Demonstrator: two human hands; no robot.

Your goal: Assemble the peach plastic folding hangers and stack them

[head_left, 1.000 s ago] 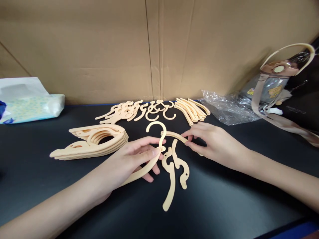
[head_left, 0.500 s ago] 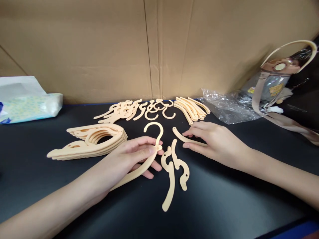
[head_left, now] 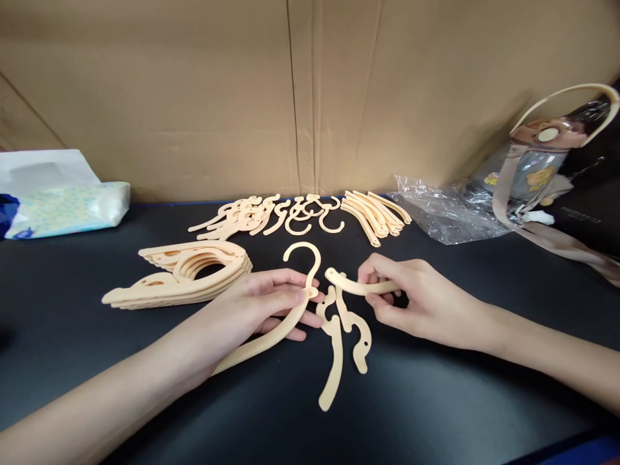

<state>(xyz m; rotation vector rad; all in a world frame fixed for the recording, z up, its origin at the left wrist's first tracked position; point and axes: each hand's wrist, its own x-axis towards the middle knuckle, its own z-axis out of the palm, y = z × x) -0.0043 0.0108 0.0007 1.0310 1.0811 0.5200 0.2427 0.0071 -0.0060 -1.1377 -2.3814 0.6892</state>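
Right, the left hand (head_left: 271, 303) has its thumb pinching close, right where a hook (head_left: 318, 259) meets a curved arm (head_left: 271, 339), the other fingers loosely spread beneath. The hook rises above those fingertips; the arm slopes down and left under the palm. Across from it, the right hand (head_left: 416, 297) closes thumb and fingers around a curved bar (head_left: 354, 286), its free, holed end pointing at the left fingertips but apart from them. Below and between both sets of fingers lie a long loose piece (head_left: 333, 365) and a shorter loose piece (head_left: 362, 339), near each other on the black table (head_left: 436, 400). Just left of the left fingers sits a stack of frames (head_left: 165, 292); beyond the right fingers, a pile of bars (head_left: 371, 216) and, further right, a clear bag (head_left: 431, 216).
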